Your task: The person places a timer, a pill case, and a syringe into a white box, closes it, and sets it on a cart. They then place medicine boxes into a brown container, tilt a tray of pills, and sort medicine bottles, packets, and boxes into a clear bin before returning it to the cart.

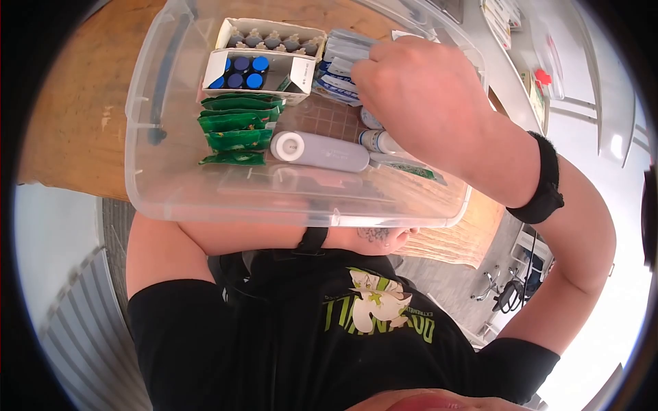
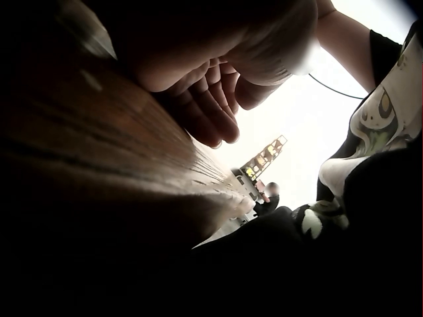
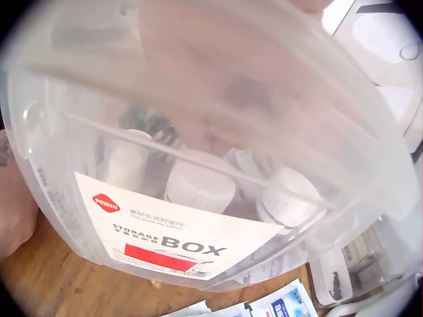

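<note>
A translucent plastic box holds small goods. My right hand is over its right part, knuckles up, beside blue-and-white packets; its fingertips are hidden, so any hold cannot be told. White-capped bottles show through the labelled wall in the right wrist view. My left forearm crosses below the near wall, with the left hand partly covered by the box. In the left wrist view that left hand hangs loosely curled and holds nothing, close to the wooden table.
Inside the box are green packets, a pale cylinder, a carton of blue-capped items and another carton behind it. More packets lie outside the box wall. A wheeled chair stands on the floor at right.
</note>
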Tool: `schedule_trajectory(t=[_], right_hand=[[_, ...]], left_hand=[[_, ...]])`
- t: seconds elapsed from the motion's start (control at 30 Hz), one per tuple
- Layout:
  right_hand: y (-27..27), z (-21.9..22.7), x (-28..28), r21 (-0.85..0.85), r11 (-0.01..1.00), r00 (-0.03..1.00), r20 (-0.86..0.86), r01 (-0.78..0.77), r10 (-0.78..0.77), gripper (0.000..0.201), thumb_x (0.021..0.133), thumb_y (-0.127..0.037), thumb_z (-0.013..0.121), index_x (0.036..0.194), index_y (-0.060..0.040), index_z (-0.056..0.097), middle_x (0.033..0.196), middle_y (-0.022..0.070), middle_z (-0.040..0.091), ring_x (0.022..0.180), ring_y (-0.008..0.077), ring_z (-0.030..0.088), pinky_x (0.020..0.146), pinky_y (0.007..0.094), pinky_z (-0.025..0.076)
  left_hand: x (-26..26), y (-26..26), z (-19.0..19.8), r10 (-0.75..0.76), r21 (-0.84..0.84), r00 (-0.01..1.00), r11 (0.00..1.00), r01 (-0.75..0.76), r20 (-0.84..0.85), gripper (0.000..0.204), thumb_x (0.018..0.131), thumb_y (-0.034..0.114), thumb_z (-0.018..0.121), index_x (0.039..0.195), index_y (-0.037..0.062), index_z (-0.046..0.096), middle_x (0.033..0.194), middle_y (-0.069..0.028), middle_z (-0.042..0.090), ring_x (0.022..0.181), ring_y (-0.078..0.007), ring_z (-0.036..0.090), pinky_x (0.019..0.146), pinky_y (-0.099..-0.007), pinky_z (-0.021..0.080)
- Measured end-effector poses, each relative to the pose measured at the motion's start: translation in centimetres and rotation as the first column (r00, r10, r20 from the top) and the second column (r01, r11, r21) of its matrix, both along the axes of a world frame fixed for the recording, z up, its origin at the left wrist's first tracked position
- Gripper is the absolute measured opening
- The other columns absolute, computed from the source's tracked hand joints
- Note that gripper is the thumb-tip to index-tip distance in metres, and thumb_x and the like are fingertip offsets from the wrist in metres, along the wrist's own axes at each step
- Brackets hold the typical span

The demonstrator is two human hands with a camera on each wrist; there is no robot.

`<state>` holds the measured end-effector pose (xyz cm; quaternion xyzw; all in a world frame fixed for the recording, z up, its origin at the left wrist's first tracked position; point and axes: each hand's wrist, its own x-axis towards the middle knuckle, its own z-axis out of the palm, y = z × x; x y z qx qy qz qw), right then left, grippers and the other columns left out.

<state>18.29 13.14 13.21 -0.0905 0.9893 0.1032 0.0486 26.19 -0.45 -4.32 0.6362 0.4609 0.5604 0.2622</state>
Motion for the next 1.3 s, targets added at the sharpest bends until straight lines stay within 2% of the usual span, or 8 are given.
schedule_trajectory(t=[0.33, 0.5, 0.7, 0.9, 0.97, 1.07, 1.17, 1.3], right_hand=[[0.5, -0.1, -0.2, 0.040, 0.998, 0.998, 0.031, 0.055, -0.056, 0.004, 0.074, -0.011, 0.072, 0.077, -0.0084, 0.072, 0.075, 0.0109, 0.070, 0.073, 0.0302, 0.072, 0.060, 0.0399, 0.057], [0.9, 1.0, 0.2, -0.016, 0.999, 0.998, -0.043, 0.050, -0.050, 0.003, 0.073, -0.010, 0.072, 0.075, -0.0085, 0.073, 0.072, 0.0115, 0.072, 0.071, 0.0303, 0.073, 0.057, 0.0390, 0.056], [1.3, 1.5, 0.3, 0.007, 0.986, 0.985, -0.031, 0.169, -0.169, 0.016, 0.077, -0.013, 0.075, 0.085, -0.0071, 0.064, 0.073, 0.0092, 0.068, 0.073, 0.0300, 0.069, 0.060, 0.0397, 0.055], [2.0, 4.5, 2.7, -0.213, 0.977, 0.917, -0.394, -0.025, -0.062, 0.011, 0.084, -0.012, 0.074, 0.092, -0.0058, 0.069, 0.070, 0.0042, 0.066, 0.065, 0.0184, 0.065, 0.059, 0.0304, 0.052], [4.0, 5.1, 4.7, -0.362, 0.927, 0.849, -0.517, -0.103, -0.107, 0.010, 0.088, -0.008, 0.074, 0.093, -0.0016, 0.067, 0.075, 0.0032, 0.067, 0.065, 0.0094, 0.062, 0.056, 0.0251, 0.048], [6.7, 3.7, 8.1, -0.538, 0.836, 0.720, -0.536, 0.112, -0.441, 0.008, 0.091, -0.009, 0.071, 0.094, -0.0025, 0.068, 0.073, 0.0021, 0.066, 0.061, 0.0055, 0.058, 0.053, 0.0236, 0.045], [12.2, -2.0, 11.3, -0.747, 0.547, 0.504, -0.330, 0.378, -0.798, 0.025, 0.089, -0.027, 0.072, 0.096, -0.0033, 0.074, 0.069, 0.0050, 0.069, 0.064, 0.0127, 0.067, 0.059, 0.0307, 0.052], [16.1, -8.3, 13.8, -0.747, 0.159, 0.294, 0.050, 0.646, -0.955, 0.032, 0.087, -0.033, 0.074, 0.104, -0.0058, 0.075, 0.083, 0.0102, 0.073, 0.072, 0.0183, 0.069, 0.066, 0.0325, 0.055]], left_hand=[[0.7, 0.3, -2.1, 0.094, 0.096, 0.953, 0.993, -0.069, -0.288, 0.014, 0.089, 0.011, 0.060, 0.103, 0.0102, 0.060, 0.093, -0.0089, 0.064, 0.086, -0.0267, 0.065, 0.077, -0.0383, 0.052], [-0.6, 0.0, 1.2, 0.109, 0.120, 0.994, 0.987, -0.107, -0.008, 0.013, 0.086, 0.005, 0.064, 0.098, 0.0084, 0.067, 0.087, -0.0089, 0.066, 0.080, -0.0275, 0.066, 0.072, -0.0384, 0.052], [-0.5, 0.3, 0.9, -0.014, -0.007, 0.998, 1.000, 0.015, 0.054, 0.016, 0.086, 0.003, 0.065, 0.100, 0.0075, 0.071, 0.079, -0.0088, 0.065, 0.074, -0.0257, 0.065, 0.066, -0.0374, 0.050], [-1.8, 0.0, 2.6, -0.095, -0.112, 0.995, 0.989, 0.097, 0.022, 0.015, 0.090, 0.006, 0.065, 0.103, 0.0080, 0.071, 0.071, -0.0083, 0.062, 0.064, -0.0228, 0.061, 0.059, -0.0364, 0.047], [-2.5, 0.2, 3.8, -0.128, -0.157, 0.992, 0.979, 0.127, 0.000, 0.014, 0.086, 0.006, 0.064, 0.099, 0.0079, 0.069, 0.080, -0.0091, 0.066, 0.073, -0.0268, 0.065, 0.067, -0.0393, 0.051], [-2.5, 0.3, 3.9, -0.185, -0.211, 0.982, 0.959, 0.188, 0.035, 0.016, 0.090, 0.007, 0.065, 0.106, 0.0063, 0.069, 0.080, -0.0085, 0.066, 0.071, -0.0241, 0.064, 0.066, -0.0367, 0.051], [-2.0, 0.0, 2.8, -0.247, -0.277, 0.966, 0.925, 0.260, 0.083, 0.019, 0.094, 0.007, 0.063, 0.112, 0.0033, 0.068, 0.083, -0.0087, 0.068, 0.072, -0.0210, 0.065, 0.066, -0.0342, 0.052], [-1.9, 0.4, 2.4, -0.349, -0.342, 0.935, 0.872, 0.351, 0.069, 0.021, 0.096, 0.004, 0.060, 0.116, -0.0001, 0.066, 0.093, -0.0103, 0.069, 0.079, -0.0197, 0.067, 0.070, -0.0332, 0.053]])
